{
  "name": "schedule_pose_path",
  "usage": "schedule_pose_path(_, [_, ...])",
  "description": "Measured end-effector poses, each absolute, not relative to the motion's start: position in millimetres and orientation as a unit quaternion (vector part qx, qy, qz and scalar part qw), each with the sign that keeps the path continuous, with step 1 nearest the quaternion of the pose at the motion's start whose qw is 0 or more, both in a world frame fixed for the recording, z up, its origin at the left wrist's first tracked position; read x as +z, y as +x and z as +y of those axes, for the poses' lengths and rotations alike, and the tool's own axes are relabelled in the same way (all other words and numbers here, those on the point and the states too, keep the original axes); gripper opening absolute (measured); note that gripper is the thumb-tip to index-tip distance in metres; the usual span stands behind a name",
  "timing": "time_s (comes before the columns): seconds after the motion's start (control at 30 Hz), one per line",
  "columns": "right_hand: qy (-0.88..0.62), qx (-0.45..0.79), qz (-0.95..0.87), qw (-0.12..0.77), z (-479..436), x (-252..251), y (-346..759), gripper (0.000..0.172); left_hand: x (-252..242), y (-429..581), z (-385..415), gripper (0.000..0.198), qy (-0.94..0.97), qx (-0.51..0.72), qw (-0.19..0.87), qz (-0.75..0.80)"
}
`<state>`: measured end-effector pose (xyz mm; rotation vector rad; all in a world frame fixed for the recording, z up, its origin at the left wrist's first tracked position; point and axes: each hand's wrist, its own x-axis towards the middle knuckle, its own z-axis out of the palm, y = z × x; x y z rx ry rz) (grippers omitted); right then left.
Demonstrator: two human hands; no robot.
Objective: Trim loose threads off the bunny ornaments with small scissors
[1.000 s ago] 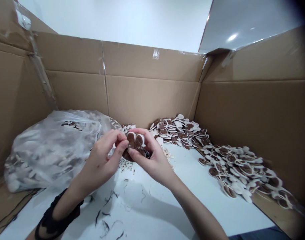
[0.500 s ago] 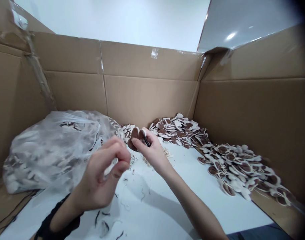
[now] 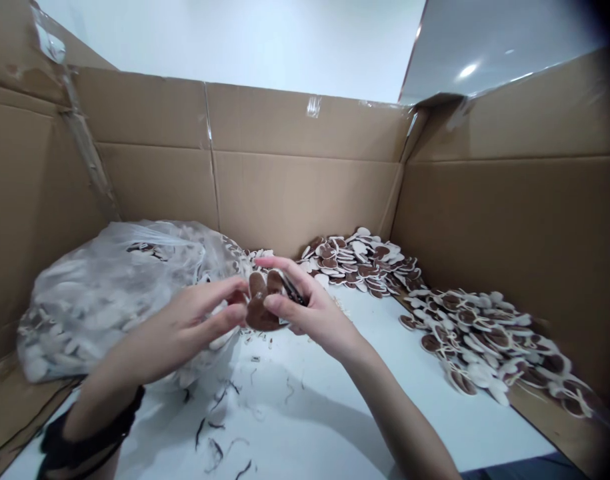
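Observation:
My right hand (image 3: 309, 303) grips a brown rabbit-shaped felt piece (image 3: 263, 313) with two rounded ears and a pale edge, its thumb pressed on the front. A slim black tool (image 3: 293, 291), perhaps thread snips, also sits in this hand, mostly covered by the fingers. From the left, my left hand (image 3: 205, 320) has its thumb and fingertips closed at the piece's left edge. The held piece is above the white tabletop (image 3: 305, 413), tilted with its ears up.
A clear plastic bag (image 3: 109, 300) full of pale and brown pieces bulges on the left. Similar pieces form one pile (image 3: 359, 260) at the back and another pile (image 3: 485, 340) on the right. Thread scraps (image 3: 215, 450) lie in front. Cardboard walls (image 3: 305, 193) enclose the table.
My left hand has moved from a blurred curl nearer me to the piece's left edge. My right hand has brought the piece slightly lower and turned its brown face toward me.

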<state>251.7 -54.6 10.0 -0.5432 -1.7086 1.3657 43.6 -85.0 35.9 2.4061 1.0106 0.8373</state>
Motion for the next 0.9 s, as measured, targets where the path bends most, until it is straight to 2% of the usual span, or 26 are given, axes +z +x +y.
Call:
schedule_pose_path(0.17, [-0.206,0.585,-0.629,0.468,-53,6,248,0.032,22,77,-78,0.029,0.764,0.438,0.328,0.342])
schedule_pose_path(0.27, [-0.168,0.572,-0.621,0.508,-52,5,249,0.025,20,75,-77,0.027,0.732,0.491,0.327,0.340])
schedule_pose_path(0.4, [-0.201,0.468,-0.689,0.517,-57,3,247,0.027,23,73,-79,0.027,0.716,0.539,0.272,0.349])
schedule_pose_path(0.53, [-0.192,0.426,-0.736,0.490,-64,2,243,0.027,23,78,-81,0.029,0.721,0.552,0.199,0.367])
schedule_pose_path(0.67, [-0.136,0.508,-0.710,0.468,-67,4,243,0.033,19,81,-81,0.044,0.711,0.569,0.234,0.341])
schedule_pose_path(0.77, [-0.098,0.583,-0.671,0.449,-65,4,242,0.033,15,80,-79,0.047,0.721,0.562,0.261,0.309])
schedule_pose_path(0.9, [-0.128,0.574,-0.644,0.489,-60,5,242,0.033,18,73,-75,0.053,0.773,0.505,0.232,0.307])
